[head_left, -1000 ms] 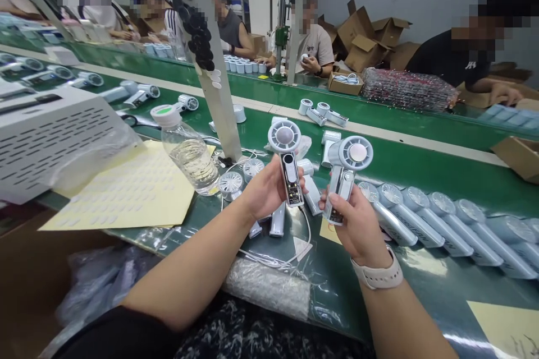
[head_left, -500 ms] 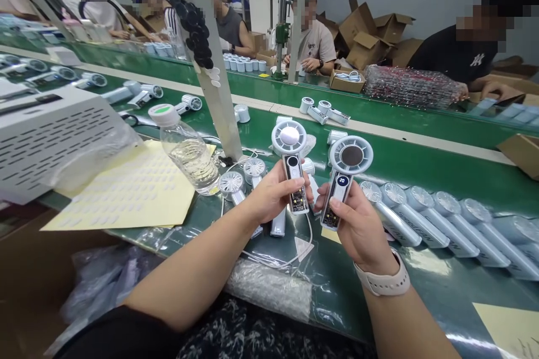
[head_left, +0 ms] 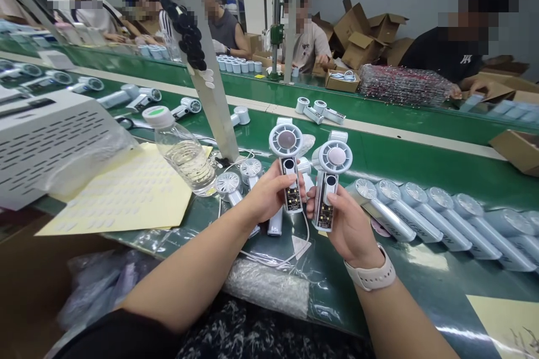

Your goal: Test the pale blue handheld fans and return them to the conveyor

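Note:
My left hand is closed round the handle of a small white handheld fan, held upright with its circuit board showing. My right hand grips a second white fan the same way, its round head up and its board exposed. The two fans stand side by side, close together, above the green belt. A thin white cable hangs from under the left fan down to the belt.
A row of several pale blue fans lies to the right. A clear water bottle leans on yellow label sheets at left, beside a white vented box. A slanted post carries black discs. Other people work across the far belt.
My right hand has brought its fan left and closer to the other one, turning its head to face me. Its lit display seen half a second ago is now dark.

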`<state>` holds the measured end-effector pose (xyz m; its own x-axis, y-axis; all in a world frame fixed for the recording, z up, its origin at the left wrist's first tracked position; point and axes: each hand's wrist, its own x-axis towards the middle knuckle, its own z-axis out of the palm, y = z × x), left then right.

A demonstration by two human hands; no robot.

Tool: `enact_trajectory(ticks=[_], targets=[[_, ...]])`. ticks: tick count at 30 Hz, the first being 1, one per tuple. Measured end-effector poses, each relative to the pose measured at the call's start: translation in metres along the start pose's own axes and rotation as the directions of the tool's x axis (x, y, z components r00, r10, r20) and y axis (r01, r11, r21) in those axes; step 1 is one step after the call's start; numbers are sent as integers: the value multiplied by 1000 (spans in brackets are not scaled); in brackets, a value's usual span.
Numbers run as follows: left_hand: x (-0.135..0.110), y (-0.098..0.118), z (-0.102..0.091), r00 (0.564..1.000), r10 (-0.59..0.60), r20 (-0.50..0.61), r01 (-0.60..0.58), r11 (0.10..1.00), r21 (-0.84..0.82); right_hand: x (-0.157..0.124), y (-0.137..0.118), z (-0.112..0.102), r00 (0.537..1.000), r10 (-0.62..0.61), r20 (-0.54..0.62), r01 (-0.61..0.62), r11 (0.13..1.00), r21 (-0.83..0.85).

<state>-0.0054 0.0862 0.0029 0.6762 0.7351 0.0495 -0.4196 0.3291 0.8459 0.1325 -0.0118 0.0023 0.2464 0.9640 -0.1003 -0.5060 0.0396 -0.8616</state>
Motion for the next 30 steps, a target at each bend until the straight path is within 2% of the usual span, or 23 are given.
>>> enact_trajectory(ticks=[3,7,14,19,30], targets=[[-1,1,1,1000,26,-5,-26,1000,18,0,1,1,1000,-7,-21,7,1000,3],[-3,3,3,995,41,88,-43,999,16,-2,-1,2,999,-25,19,25,1000,1],[-1,0,1,996,16,84,-21,998,63,-3,-4,1,997,-64,49,65,997,-35],[-1,-1,-1,991,32,131,-47,993,107,0,-3,1,997,-79,-18,78,996,-51],[-1,1,1,998,-25,55,20,996,82,1,-2,1,997,-38,-60,38,999,-9]])
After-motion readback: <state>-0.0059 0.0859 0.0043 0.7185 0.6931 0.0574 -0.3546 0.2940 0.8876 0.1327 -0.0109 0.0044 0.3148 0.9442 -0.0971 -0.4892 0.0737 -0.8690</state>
